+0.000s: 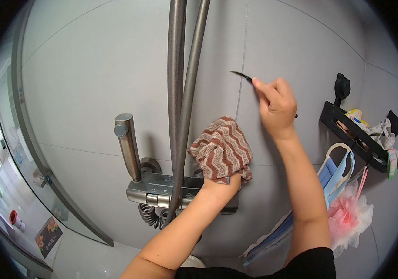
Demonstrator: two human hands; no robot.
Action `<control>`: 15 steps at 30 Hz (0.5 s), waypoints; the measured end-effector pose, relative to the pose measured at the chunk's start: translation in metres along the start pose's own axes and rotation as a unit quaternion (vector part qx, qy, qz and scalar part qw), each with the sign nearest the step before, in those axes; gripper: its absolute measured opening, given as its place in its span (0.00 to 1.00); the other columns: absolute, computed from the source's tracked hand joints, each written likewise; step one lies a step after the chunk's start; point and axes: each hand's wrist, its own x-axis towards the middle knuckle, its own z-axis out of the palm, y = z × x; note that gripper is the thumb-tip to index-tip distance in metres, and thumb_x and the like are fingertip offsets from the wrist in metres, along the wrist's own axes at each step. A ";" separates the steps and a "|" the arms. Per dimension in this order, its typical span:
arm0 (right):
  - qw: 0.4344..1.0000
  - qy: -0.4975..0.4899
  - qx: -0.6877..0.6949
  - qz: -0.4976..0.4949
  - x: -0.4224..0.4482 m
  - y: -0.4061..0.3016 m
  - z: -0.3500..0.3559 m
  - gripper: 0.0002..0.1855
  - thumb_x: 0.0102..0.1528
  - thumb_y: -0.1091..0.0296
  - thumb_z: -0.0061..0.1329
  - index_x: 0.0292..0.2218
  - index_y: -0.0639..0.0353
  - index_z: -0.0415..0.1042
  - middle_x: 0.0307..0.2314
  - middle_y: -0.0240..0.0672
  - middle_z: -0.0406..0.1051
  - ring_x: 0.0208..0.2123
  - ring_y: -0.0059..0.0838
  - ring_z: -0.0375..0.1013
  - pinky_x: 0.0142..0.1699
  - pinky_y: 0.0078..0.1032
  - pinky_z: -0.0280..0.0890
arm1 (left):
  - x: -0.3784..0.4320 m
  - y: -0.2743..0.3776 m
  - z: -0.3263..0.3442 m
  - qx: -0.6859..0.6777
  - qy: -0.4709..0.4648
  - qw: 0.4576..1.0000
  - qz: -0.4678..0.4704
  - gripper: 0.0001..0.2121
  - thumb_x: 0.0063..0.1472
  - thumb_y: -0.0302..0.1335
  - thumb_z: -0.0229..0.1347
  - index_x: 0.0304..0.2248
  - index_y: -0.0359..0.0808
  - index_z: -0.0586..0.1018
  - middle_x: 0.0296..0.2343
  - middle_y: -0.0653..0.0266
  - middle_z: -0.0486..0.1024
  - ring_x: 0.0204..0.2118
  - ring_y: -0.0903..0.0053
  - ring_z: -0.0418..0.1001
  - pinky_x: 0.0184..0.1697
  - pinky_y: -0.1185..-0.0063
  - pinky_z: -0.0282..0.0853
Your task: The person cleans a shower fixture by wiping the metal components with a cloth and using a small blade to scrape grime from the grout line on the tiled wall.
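My right hand (277, 106) is closed around a slim black tool (242, 74), a small knife or scraper by its look. Its narrow pointed tip is at the vertical grout line (244, 62) of the grey tiled wall (289, 42). The tool's other end shows behind my fist. A brown and beige zigzag-striped cloth (221, 150) is bunched over my left hand (233, 181), which holds it up by the wall. The cloth hides the fingers. Just below and left of it lies the metallic shower mixer (139, 188).
Shower pipe and hose (177, 87) run up left of my hands. A handheld sprayer (129, 150) stands on the mixer. At right are a black wall rack (352, 136), a pink and white bath puff (347, 212) and blue bath straps (335, 178). A glass partition (21, 146) is at left.
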 end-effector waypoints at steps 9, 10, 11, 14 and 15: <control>0.999 0.008 -0.009 -0.031 -0.004 -0.001 0.002 0.10 0.44 0.79 0.52 0.29 0.50 0.77 0.18 0.31 0.61 0.21 0.29 0.64 0.23 0.28 0.58 | 0.001 -0.001 0.000 -0.014 0.009 1.000 -0.002 0.23 0.46 0.23 0.54 0.46 0.32 0.70 0.47 0.46 0.64 0.51 0.50 0.59 0.55 0.60 0.53; 0.999 -0.008 0.002 -0.037 -0.010 -0.004 0.002 0.10 0.44 0.78 0.53 0.28 0.50 0.76 0.18 0.30 0.61 0.21 0.29 0.63 0.23 0.28 0.58 | 0.001 -0.001 -0.001 -0.002 0.010 1.000 0.001 0.23 0.46 0.23 0.54 0.46 0.32 0.70 0.47 0.47 0.64 0.51 0.50 0.60 0.55 0.60 0.53; 1.000 0.000 0.001 -0.030 -0.009 -0.004 0.003 0.10 0.44 0.78 0.53 0.28 0.50 0.76 0.18 0.30 0.61 0.21 0.30 0.63 0.23 0.28 0.58 | 0.002 0.001 -0.004 0.010 0.012 1.000 0.004 0.23 0.46 0.23 0.54 0.45 0.32 0.70 0.46 0.47 0.65 0.51 0.50 0.60 0.55 0.60 0.53; 1.000 0.021 -0.008 0.003 -0.002 0.002 0.001 0.09 0.44 0.78 0.52 0.28 0.49 0.76 0.17 0.30 0.60 0.21 0.30 0.64 0.23 0.28 0.58 | 0.006 0.004 -0.003 0.032 0.006 0.999 0.005 0.23 0.46 0.23 0.54 0.45 0.32 0.70 0.45 0.47 0.65 0.50 0.51 0.60 0.54 0.60 0.54; 1.000 0.014 -0.011 -0.007 -0.002 0.001 0.002 0.09 0.44 0.77 0.52 0.28 0.49 0.76 0.17 0.30 0.60 0.21 0.30 0.64 0.23 0.28 0.58 | 0.006 0.004 -0.003 0.041 0.001 0.999 0.003 0.22 0.46 0.23 0.54 0.45 0.32 0.70 0.45 0.47 0.65 0.50 0.51 0.61 0.54 0.60 0.54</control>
